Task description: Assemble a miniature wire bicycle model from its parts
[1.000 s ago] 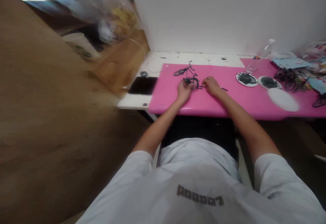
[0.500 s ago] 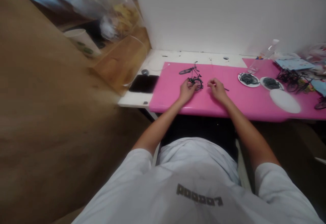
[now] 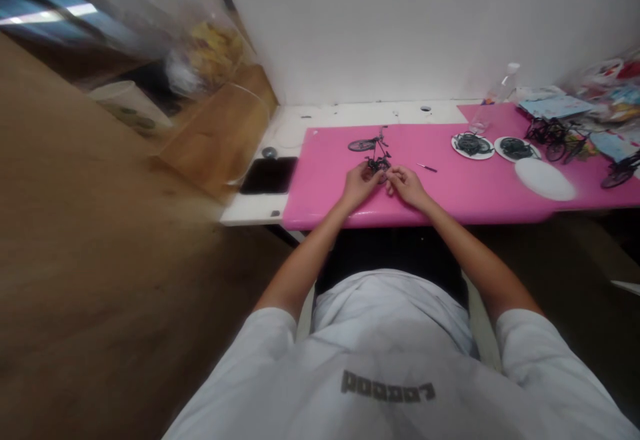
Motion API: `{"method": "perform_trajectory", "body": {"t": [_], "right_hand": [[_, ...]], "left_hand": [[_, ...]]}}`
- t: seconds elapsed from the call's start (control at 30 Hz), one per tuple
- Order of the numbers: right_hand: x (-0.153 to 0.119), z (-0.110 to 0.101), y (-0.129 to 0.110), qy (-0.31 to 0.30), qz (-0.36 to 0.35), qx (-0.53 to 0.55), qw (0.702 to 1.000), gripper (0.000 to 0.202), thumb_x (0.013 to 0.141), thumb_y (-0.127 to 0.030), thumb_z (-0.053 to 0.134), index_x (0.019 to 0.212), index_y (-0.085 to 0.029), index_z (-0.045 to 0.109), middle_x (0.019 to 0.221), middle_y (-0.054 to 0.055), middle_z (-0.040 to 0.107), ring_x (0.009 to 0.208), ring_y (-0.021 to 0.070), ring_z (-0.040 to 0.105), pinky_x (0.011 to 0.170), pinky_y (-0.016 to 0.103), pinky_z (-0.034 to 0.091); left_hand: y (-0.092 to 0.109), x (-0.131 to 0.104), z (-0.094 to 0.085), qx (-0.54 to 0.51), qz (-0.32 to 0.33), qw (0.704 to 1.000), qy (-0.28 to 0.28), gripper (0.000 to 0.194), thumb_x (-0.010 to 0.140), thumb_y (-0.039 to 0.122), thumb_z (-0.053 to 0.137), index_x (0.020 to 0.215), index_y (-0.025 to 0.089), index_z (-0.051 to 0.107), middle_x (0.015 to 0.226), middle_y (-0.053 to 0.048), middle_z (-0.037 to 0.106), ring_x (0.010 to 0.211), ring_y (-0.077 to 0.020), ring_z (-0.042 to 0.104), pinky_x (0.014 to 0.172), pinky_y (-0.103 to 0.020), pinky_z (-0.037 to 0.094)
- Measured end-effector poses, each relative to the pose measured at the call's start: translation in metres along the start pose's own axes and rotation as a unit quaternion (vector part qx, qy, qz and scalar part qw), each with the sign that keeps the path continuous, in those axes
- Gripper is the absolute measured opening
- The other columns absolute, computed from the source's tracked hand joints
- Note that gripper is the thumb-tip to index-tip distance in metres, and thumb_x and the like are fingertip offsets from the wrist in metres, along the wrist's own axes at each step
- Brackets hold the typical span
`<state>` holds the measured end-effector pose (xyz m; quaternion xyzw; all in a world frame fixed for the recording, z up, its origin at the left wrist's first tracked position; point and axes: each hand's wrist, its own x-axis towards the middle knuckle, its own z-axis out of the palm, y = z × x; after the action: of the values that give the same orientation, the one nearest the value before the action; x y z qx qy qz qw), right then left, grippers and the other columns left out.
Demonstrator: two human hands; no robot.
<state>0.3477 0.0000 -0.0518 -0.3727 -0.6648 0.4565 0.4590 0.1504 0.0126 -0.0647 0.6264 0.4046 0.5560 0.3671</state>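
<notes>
A black miniature bicycle point(image 3: 379, 149) lies on the pink table cover point(image 3: 325, 187), its front wheel and handlebar pointing away from me. My left hand point(image 3: 359, 185) is closed on its rear part, thumb and fingers by the pedals and rear wheel. My right hand point(image 3: 407, 185) is pinched close to the right side of the rear wheel, its fingertips nearly meeting my left thumb. What it pinches is too small to make out. The fingers hide most of the rear wheel. A small screwdriver point(image 3: 427, 168) lies on the cover, right of my right hand.
Two white plates hold black parts: one plate point(image 3: 456, 148) and another point(image 3: 536, 155). A white oval plate point(image 3: 545, 180) lies in front. Several black miniature bicycles point(image 3: 557, 139) and a clear bottle point(image 3: 495, 97) stand at right. At left are a black flat object point(image 3: 269, 175) and cardboard point(image 3: 220, 133).
My right hand has moved left to the bicycle's rear wheel, beside my left hand. The screwdriver now shows in full. The camera view has turned slightly right.
</notes>
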Motion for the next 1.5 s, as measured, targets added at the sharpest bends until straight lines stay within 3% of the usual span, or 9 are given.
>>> {"method": "perform_trajectory", "body": {"t": [0.43, 1.03, 1.5], "right_hand": [[0.002, -0.001, 0.008, 0.0, -0.002, 0.013, 1.0, 0.061, 0.094, -0.084, 0.076, 0.107, -0.027, 0.061, 0.071, -0.002, 0.07, 0.06, 0.0164, 0.067, 0.059, 0.03, 0.056], [-0.001, -0.002, -0.001, 0.004, 0.015, -0.011, 1.0, 0.064, 0.093, -0.089, 0.073, 0.104, -0.026, 0.067, 0.072, -0.001, 0.071, 0.061, 0.0165, 0.066, 0.059, 0.031, 0.055], [-0.002, 0.003, 0.001, 0.011, -0.008, -0.039, 0.999, 0.064, 0.096, -0.09, 0.066, 0.107, -0.027, 0.063, 0.069, -0.003, 0.068, 0.06, 0.0167, 0.065, 0.062, 0.033, 0.058]], "left_hand": [[0.01, -0.003, -0.003, 0.004, 0.008, 1.0, -0.019, 0.047, 0.094, 0.059, 0.088, 0.105, 0.013, 0.083, 0.088, -0.011, 0.083, 0.075, -0.0175, 0.073, 0.069, -0.027, 0.055], [0.02, -0.004, -0.004, 0.061, 0.01, 0.998, 0.0, 0.038, 0.094, 0.053, 0.088, 0.098, 0.016, 0.08, 0.081, -0.006, 0.077, 0.071, -0.0156, 0.065, 0.066, -0.027, 0.05], [0.016, -0.003, -0.005, 0.085, 0.007, 0.996, 0.002, 0.031, 0.094, 0.046, 0.087, 0.099, 0.016, 0.08, 0.083, -0.006, 0.078, 0.069, -0.0148, 0.064, 0.067, -0.026, 0.048]]}}
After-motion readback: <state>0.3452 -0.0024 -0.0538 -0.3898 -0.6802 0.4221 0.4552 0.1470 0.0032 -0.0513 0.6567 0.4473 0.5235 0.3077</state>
